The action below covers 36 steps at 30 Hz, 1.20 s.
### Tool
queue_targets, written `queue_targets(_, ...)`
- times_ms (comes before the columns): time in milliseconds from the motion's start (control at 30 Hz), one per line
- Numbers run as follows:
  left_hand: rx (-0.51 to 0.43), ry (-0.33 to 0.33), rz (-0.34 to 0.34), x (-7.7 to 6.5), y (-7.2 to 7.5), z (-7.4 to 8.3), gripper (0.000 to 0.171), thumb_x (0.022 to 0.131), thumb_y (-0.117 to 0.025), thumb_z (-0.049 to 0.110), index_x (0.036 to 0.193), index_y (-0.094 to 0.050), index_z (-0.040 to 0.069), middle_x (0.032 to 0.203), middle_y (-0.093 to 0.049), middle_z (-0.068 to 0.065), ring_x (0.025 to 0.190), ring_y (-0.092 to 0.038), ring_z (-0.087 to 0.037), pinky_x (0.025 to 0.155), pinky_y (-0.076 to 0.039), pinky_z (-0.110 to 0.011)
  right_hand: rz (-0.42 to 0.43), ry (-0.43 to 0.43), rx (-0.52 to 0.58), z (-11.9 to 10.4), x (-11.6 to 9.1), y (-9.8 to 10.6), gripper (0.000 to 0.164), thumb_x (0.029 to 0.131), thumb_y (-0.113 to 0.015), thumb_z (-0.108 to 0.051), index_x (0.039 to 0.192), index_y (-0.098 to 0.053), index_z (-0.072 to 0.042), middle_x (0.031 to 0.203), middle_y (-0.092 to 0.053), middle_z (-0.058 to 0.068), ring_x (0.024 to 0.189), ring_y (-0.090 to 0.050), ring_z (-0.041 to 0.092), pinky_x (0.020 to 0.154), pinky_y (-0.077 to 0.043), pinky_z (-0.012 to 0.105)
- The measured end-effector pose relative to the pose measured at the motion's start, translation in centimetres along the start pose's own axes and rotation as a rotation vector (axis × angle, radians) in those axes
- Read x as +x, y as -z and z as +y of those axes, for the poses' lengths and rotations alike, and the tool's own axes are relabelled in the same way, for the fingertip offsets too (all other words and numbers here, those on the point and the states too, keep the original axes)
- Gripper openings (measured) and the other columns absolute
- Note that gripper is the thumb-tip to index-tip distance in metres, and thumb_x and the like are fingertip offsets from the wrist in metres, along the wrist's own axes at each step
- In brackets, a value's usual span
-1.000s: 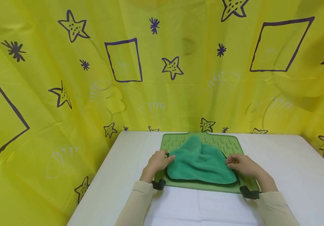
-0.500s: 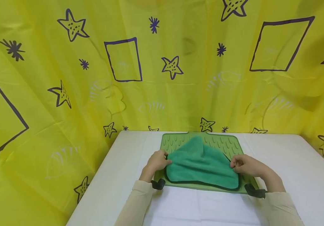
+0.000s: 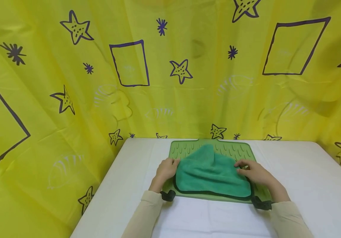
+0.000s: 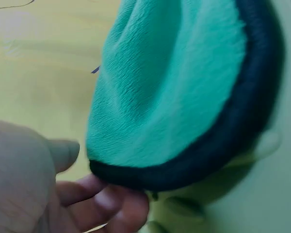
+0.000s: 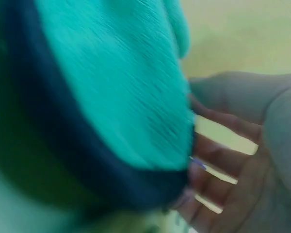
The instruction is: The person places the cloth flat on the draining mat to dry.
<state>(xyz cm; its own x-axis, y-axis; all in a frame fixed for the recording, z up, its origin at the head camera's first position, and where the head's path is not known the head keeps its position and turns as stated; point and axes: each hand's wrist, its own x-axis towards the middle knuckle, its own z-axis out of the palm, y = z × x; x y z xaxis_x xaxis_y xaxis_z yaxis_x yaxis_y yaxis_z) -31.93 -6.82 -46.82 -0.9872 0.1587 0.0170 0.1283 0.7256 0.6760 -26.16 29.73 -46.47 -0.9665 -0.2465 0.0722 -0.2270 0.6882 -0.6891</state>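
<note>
The right hand [image 3: 253,171] has been shifted inward at the edge of the green cloth [image 3: 212,181], its grip undeterminable, while the left hand [image 3: 166,169] is found loosely parted, nothing held; adjustment of the cloth, rumpled on the mat [image 3: 178,148], is indicated.

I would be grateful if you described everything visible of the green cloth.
The green cloth is plush-looking and edged with a dark band. It sits loosely creased over the textured green mat, its far part narrowing to a rounded point, its near corners rounded. The left hand's grip meets its left edge, fingertips beneath the band, thumb apart; the right hand's grip is at the opposite edge, fingers partly behind it. Whether the right one pinches it is unclear.
</note>
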Motion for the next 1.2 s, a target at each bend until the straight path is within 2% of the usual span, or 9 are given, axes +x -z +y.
queue_targets(100, -0.004, -0.001, 0.042, 0.1, -0.2, 0.1, 0.036, 0.105, -0.056, 0.031, 0.079, -0.067, 0.008, 0.068, -0.055, 0.000, 0.060, -0.049, -0.015, 0.053, -0.038, -0.029, 0.038, 0.008, 0.032, -0.1, 0.3, -0.5, 0.031, 0.101, -0.063, -0.014, 0.127, -0.064, 0.002, 0.129, -0.062, 0.028, 0.105, -0.065, 0.034, 0.081, -0.054, 0.040)
queue_targets(233, -0.025, 0.002, 0.080, 0.1, 0.2, 0.2, 0.021, 0.099, -0.067, 0.026, 0.095, -0.076, 0.008, 0.074, -0.067, -0.001, 0.061, -0.055, -0.014, 0.053, -0.042, -0.028, 0.067, -0.051, 0.040, -0.4, 0.3, -0.3, 0.038, 0.103, -0.061, -0.019, 0.136, -0.060, 0.000, 0.136, -0.058, 0.029, 0.103, -0.065, 0.030, 0.079, -0.053, 0.037)
queue_targets(333, -0.031, -0.001, 0.110, 0.2, 0.8, 0.3, 0.017, 0.096, -0.069, 0.023, 0.098, -0.075, 0.007, 0.073, -0.068, -0.002, 0.061, -0.057, -0.014, 0.054, -0.044, -0.028, 0.095, -0.079, 0.038, -0.8, 0.1, 0.4, 0.041, 0.104, -0.060, -0.021, 0.139, -0.058, -0.001, 0.136, -0.058, 0.028, 0.103, -0.064, 0.030, 0.078, -0.052, 0.036)
queue_targets(500, -0.036, -0.004, 0.129, 0.1, 1.8, 0.4, 0.013, 0.093, -0.071, 0.018, 0.098, -0.073, 0.006, 0.073, -0.066, -0.002, 0.060, -0.058, -0.015, 0.054, -0.045, -0.029, 0.114, -0.072, 0.022, -1.2, -0.4, 1.8, 0.043, 0.105, -0.059, -0.023, 0.140, -0.056, 0.000, 0.139, -0.054, 0.030, 0.103, -0.063, 0.031, 0.075, -0.051, 0.035)
queue_targets(600, -0.022, 0.013, 0.103, 0.0, 2.1, 0.4, 0.010, 0.092, -0.071, 0.015, 0.098, -0.073, 0.007, 0.074, -0.066, -0.003, 0.060, -0.057, -0.015, 0.053, -0.044, -0.029, 0.075, -0.069, 0.009, -1.3, -0.7, 2.4, 0.041, 0.105, -0.059, -0.025, 0.137, -0.060, 0.000, 0.137, -0.057, 0.029, 0.100, -0.063, 0.027, 0.074, -0.051, 0.035)
queue_targets(867, 0.078, -0.002, -0.018, -0.1, 1.8, 0.0, 0.016, 0.088, -0.073, 0.014, 0.102, -0.075, 0.006, 0.080, -0.066, -0.005, 0.069, -0.057, -0.018, 0.060, -0.044, -0.032, -0.137, -0.086, -0.012, -1.2, -0.7, 2.3, 0.036, 0.104, -0.059, -0.028, 0.121, -0.070, 0.001, 0.119, -0.070, 0.015, 0.106, -0.063, 0.025, 0.086, -0.055, 0.043)
queue_targets(1000, 0.114, -0.007, -0.044, -0.3, 1.6, -0.1, 0.019, 0.088, -0.073, 0.014, 0.105, -0.074, 0.004, 0.089, -0.070, -0.008, 0.074, -0.060, -0.020, 0.064, -0.047, -0.035, -0.169, -0.099, 0.017, -1.2, -0.5, 1.8, 0.033, 0.104, -0.059, -0.026, 0.116, -0.070, 0.003, 0.111, -0.070, 0.011, 0.096, -0.063, 0.021, 0.081, -0.054, 0.037)
queue_targets(1200, 0.153, -0.019, -0.076, -0.5, 1.3, 0.1, 0.026, 0.089, -0.072, 0.013, 0.112, -0.074, 0.002, 0.109, -0.074, -0.016, 0.084, -0.064, -0.025, 0.071, -0.054, -0.042, -0.168, -0.125, 0.039, -1.5, -0.6, 1.3, 0.026, 0.104, -0.059, -0.023, 0.107, -0.070, 0.001, 0.100, -0.068, 0.007, 0.087, -0.059, 0.019, 0.076, -0.052, 0.035)
